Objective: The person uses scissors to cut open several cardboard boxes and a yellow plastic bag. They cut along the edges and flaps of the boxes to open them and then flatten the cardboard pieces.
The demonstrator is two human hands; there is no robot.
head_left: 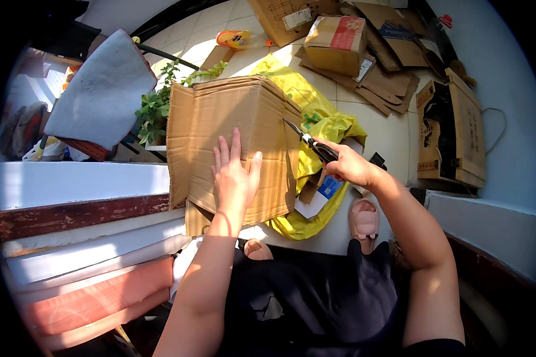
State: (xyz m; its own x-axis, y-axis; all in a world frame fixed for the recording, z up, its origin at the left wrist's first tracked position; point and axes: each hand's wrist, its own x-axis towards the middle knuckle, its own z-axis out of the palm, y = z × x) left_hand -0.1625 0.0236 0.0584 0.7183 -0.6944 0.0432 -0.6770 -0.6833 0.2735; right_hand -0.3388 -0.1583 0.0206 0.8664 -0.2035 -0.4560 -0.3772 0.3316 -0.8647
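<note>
A creased brown cardboard box (259,119) lies in front of me, partly flattened. My left hand (235,181) rests palm down on its face with the fingers stretched out. My right hand (351,166) is closed around the black handles of what look like scissors (320,149). Their pointed metal end reaches the box's right edge; I cannot tell whether the blades are apart. Under and to the right of the box spreads a yellow plastic bag (333,128), with a blue and white packet (324,193) and cardboard scraps in its opening.
Flattened cardboard (393,89) and a taped carton (335,50) lie at the far right. A wooden case (452,134) stands by the right wall. A leafy plant (155,113) and a grey-blue cloth (104,89) are on the left. An orange packet (233,39) lies farther back.
</note>
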